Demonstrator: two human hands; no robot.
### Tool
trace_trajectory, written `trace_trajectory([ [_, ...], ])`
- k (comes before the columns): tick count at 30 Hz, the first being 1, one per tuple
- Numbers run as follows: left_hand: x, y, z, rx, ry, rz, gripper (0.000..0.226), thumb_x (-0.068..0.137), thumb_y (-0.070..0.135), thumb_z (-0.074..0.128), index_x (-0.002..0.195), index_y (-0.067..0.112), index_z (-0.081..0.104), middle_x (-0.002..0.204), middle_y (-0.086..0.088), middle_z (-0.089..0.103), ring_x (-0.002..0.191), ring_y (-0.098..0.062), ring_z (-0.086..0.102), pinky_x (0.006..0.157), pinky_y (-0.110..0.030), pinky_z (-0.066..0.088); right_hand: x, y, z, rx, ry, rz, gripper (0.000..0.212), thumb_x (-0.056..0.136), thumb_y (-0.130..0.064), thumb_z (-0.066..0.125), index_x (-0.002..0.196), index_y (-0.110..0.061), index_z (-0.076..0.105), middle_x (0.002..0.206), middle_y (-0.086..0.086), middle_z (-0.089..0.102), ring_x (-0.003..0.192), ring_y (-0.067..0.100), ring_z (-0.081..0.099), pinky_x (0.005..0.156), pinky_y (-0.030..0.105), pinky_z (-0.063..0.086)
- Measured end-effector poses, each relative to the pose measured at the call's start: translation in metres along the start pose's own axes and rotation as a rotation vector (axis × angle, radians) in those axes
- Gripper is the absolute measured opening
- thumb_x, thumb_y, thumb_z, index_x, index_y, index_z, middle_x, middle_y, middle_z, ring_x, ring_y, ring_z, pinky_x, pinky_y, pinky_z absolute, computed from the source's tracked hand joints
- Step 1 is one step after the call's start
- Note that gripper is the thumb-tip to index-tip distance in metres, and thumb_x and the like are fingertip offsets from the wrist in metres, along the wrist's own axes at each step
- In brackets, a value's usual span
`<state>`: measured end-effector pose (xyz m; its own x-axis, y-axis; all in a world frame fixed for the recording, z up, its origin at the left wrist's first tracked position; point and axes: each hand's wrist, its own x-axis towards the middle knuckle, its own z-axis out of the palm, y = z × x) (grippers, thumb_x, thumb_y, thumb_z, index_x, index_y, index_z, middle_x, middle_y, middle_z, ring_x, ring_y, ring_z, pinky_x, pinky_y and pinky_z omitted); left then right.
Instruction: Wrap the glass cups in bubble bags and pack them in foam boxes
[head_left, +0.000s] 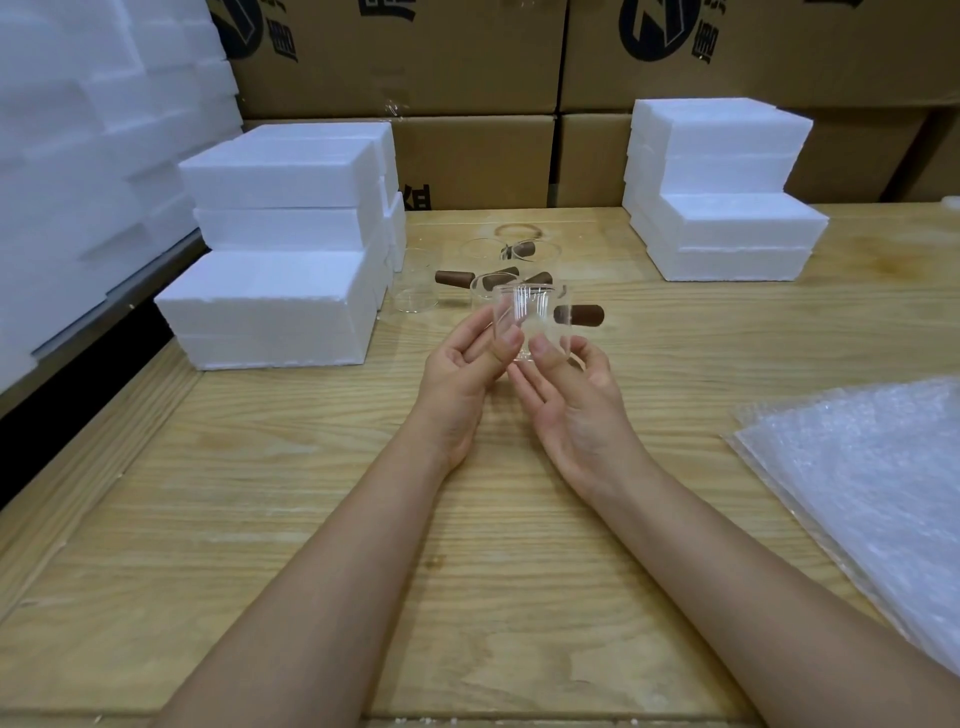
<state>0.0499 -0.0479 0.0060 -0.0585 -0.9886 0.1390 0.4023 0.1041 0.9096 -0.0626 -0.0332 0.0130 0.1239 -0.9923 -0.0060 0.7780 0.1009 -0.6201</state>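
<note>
We hold a clear glass cup (530, 319) upright just above the worktop (322, 493), its brown handle (581, 315) pointing right. The fingers of our left hand (462, 376) and right hand (579, 402) pinch its base.

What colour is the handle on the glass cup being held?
Dark brown: the stubby handle of the clear glass cup, best in the head view.

Pale wooden table (291, 519) before stacked brown cardboard cartons (467, 67), under even, perhaps overhead, light.
</note>
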Motion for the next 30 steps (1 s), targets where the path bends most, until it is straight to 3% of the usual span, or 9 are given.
trace_trajectory([
  [4, -0.001, 0.001, 0.002, 0.015, -0.002, 0.007, 0.067, 0.069, 0.021, 0.072, 0.133, 0.013, 0.051, 0.119, 0.001, 0.068, 0.118, -0.013, 0.06, 0.105, -0.036, 0.043, 0.001, -0.002, -0.002, -0.003, -0.002, -0.013, 0.034, 0.085, 0.002, 0.058, 0.106, -0.015, 0.038, 0.101, 0.01, 0.058, 0.104, 0.022, 0.06, 0.093, 0.028, 0.051],
  [9, -0.002, 0.007, 0.005, -0.023, -0.013, -0.035, 0.112, 0.044, 0.052, 0.09, 0.137, 0.008, 0.048, 0.115, -0.007, 0.067, 0.105, -0.017, 0.065, 0.092, -0.033, 0.05, 0.004, -0.007, -0.007, 0.084, -0.058, 0.038, 0.051, 0.075, -0.019, 0.065, 0.121, -0.009, 0.045, 0.112, 0.016, 0.066, 0.105, 0.027, 0.066, 0.092, 0.032, 0.053],
  [11, -0.002, 0.006, 0.003, -0.026, -0.029, -0.048, 0.094, 0.06, 0.044, 0.086, 0.137, 0.008, 0.048, 0.105, -0.004, 0.07, 0.096, -0.014, 0.066, 0.086, -0.03, 0.051, 0.005, -0.009, -0.008, 0.125, -0.086, 0.09, 0.058, 0.077, -0.024, 0.065, 0.128, -0.005, 0.045, 0.124, 0.022, 0.06, 0.107, 0.028, 0.065, 0.092, 0.033, 0.053],
  [13, -0.002, 0.004, 0.002, -0.018, -0.049, -0.039, 0.064, 0.077, 0.028, 0.071, 0.135, 0.012, 0.05, 0.098, 0.0, 0.071, 0.091, -0.012, 0.067, 0.084, -0.027, 0.052, 0.005, -0.01, -0.008, 0.133, -0.135, 0.133, 0.047, 0.079, -0.027, 0.064, 0.118, -0.003, 0.052, 0.122, 0.022, 0.06, 0.107, 0.028, 0.065, 0.089, 0.032, 0.054],
  [16, -0.002, 0.002, 0.0, 0.009, -0.069, -0.027, 0.052, 0.079, 0.021, 0.064, 0.13, 0.017, 0.052, 0.103, -0.002, 0.071, 0.094, -0.013, 0.067, 0.084, -0.026, 0.053, 0.005, -0.01, -0.009, 0.118, -0.166, 0.159, 0.035, 0.081, -0.028, 0.063, 0.107, -0.004, 0.059, 0.115, 0.022, 0.064, 0.109, 0.029, 0.064, 0.089, 0.032, 0.054],
  [20, -0.002, 0.0, -0.001, 0.037, -0.051, 0.023, 0.052, 0.075, 0.02, 0.069, 0.125, 0.02, 0.055, 0.102, -0.001, 0.073, 0.099, -0.014, 0.068, 0.087, -0.028, 0.052, 0.005, -0.01, -0.01, 0.095, -0.132, 0.157, 0.028, 0.08, -0.03, 0.063, 0.096, -0.007, 0.061, 0.112, 0.021, 0.063, 0.103, 0.028, 0.067, 0.09, 0.035, 0.055],
  [22, -0.001, 0.0, -0.001, 0.063, -0.03, 0.039, 0.052, 0.077, 0.021, 0.071, 0.126, 0.02, 0.054, 0.107, 0.0, 0.072, 0.105, -0.011, 0.066, 0.091, -0.03, 0.05, 0.006, -0.009, -0.009, 0.044, -0.098, 0.097, 0.038, 0.078, -0.032, 0.063, 0.106, -0.01, 0.053, 0.12, 0.019, 0.057, 0.105, 0.028, 0.065, 0.09, 0.038, 0.054],
  [25, 0.0, 0.0, 0.0, 0.086, -0.012, 0.06, 0.051, 0.078, 0.026, 0.075, 0.124, 0.024, 0.054, 0.109, 0.001, 0.07, 0.109, -0.007, 0.064, 0.093, -0.031, 0.049, 0.006, -0.01, -0.009, -0.068, -0.077, -0.072, 0.046, 0.075, -0.03, 0.066, 0.115, -0.02, 0.046, 0.112, 0.007, 0.055, 0.105, 0.022, 0.06, 0.088, 0.036, 0.052],
  [30, -0.001, 0.0, 0.003, 0.098, -0.014, 0.08, 0.091, 0.042, 0.054, 0.09, 0.121, 0.026, 0.055, 0.107, 0.0, 0.071, 0.11, -0.015, 0.065, 0.089, -0.027, 0.052, 0.003, -0.01, -0.004, -0.121, -0.075, -0.139, 0.042, 0.072, -0.015, 0.067, 0.109, -0.018, 0.049, 0.102, 0.007, 0.063, 0.092, 0.021, 0.066, 0.085, 0.028, 0.053],
])
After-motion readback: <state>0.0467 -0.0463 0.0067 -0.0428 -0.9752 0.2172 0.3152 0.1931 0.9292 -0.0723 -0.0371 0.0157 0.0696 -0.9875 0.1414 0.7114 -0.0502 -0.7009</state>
